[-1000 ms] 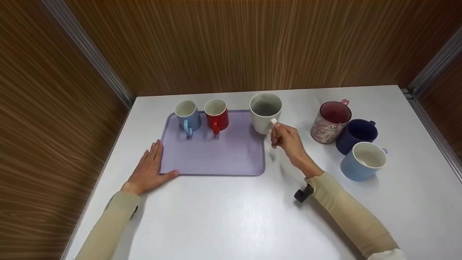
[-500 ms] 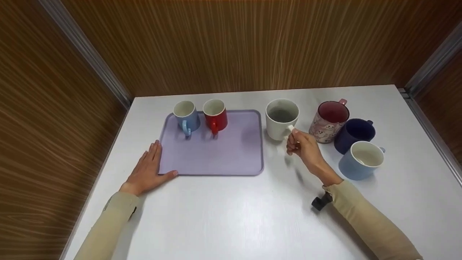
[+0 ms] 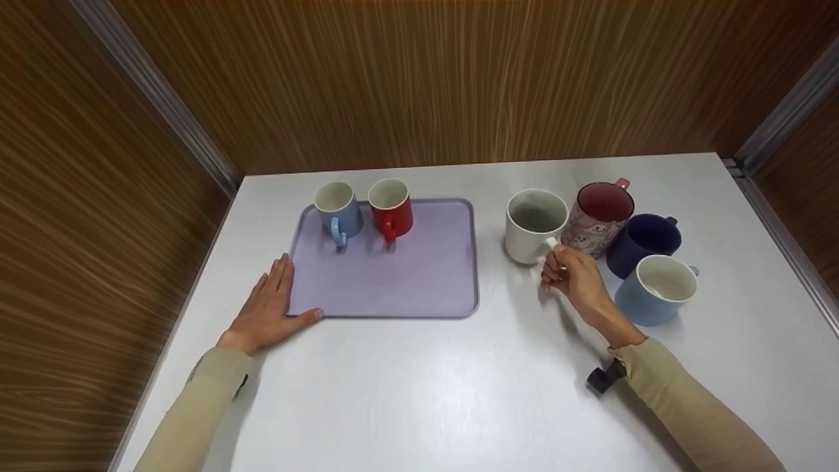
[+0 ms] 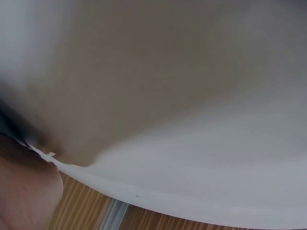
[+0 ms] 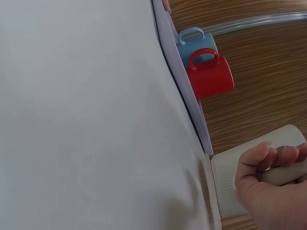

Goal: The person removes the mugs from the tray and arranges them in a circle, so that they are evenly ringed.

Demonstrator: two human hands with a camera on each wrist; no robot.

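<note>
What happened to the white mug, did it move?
Yes. In the head view the white mug moved right, from overlapping the corner of the purple tray to beyond its right edge.

Smooth matt purple tray (image 3: 393,282), wood-grained back panel (image 3: 419,85)

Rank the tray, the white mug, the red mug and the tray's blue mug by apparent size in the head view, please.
1. Tray
2. White mug
3. Red mug and blue mug: too alike to rank
</note>
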